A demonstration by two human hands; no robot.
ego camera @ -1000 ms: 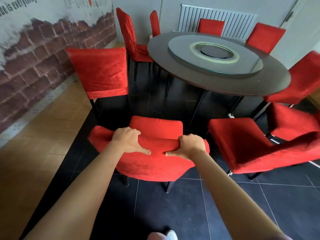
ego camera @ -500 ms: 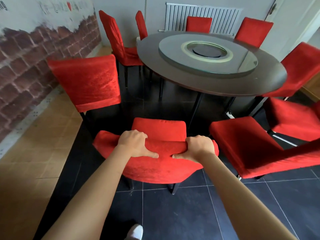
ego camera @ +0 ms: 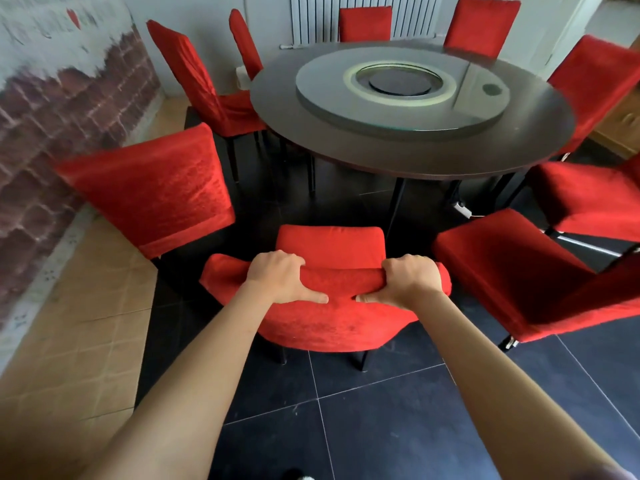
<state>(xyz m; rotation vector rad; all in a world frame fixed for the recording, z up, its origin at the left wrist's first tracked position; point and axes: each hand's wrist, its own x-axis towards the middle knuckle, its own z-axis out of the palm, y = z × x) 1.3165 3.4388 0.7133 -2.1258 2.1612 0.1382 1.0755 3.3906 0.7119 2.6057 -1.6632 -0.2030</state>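
Left hand (ego camera: 277,279) and right hand (ego camera: 412,277) left bare, forearms (ego camera: 194,375) uncovered, white shoe tip (ego camera: 302,477) seen behind red chair (ego camera: 332,327)

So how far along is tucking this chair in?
Done: the far chairs sit close to the table. In hand: left hand and right hand grip the near chair's backrest, its seat short of the rim. Left: push it in, then straighten both neighbours.

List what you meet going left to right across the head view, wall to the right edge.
Brick-pattern wall → red chair by the wall → left hand → right hand → red chair on the right. Both hands grip the backrest of the middle red chair, which spans beneath them.
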